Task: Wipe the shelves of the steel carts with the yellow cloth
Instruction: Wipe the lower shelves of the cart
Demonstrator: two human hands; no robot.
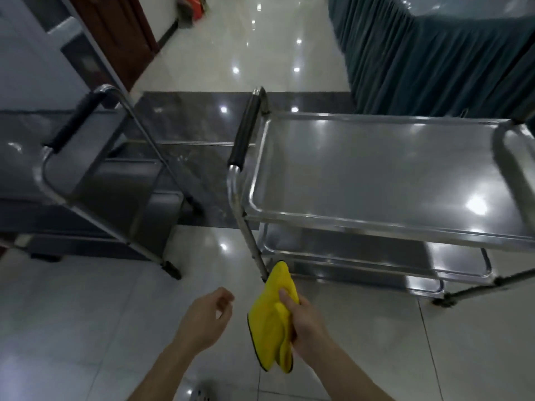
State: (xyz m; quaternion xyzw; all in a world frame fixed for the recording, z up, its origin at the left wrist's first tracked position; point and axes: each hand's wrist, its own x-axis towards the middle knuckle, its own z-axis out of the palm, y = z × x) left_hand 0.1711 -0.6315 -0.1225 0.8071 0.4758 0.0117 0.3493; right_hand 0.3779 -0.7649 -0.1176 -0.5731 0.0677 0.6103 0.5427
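While the right hand's [307,322] grip is clamped on the bunched yellow cloth [272,319], in the air near the right cart [246,227], and the left hand [205,316] hangs loose and empty, wiping seems unstarted, so the cloth must next reach the top shelf [376,175].

- A glossy pale tiled floor [86,328] is crossed by a dark marble strip [197,117].
- Pleated teal fabric [419,59] is hung at upper right.
- A dark red door [115,33] is seen at upper left.
- A blurred red object [197,7] is glimpsed beyond.
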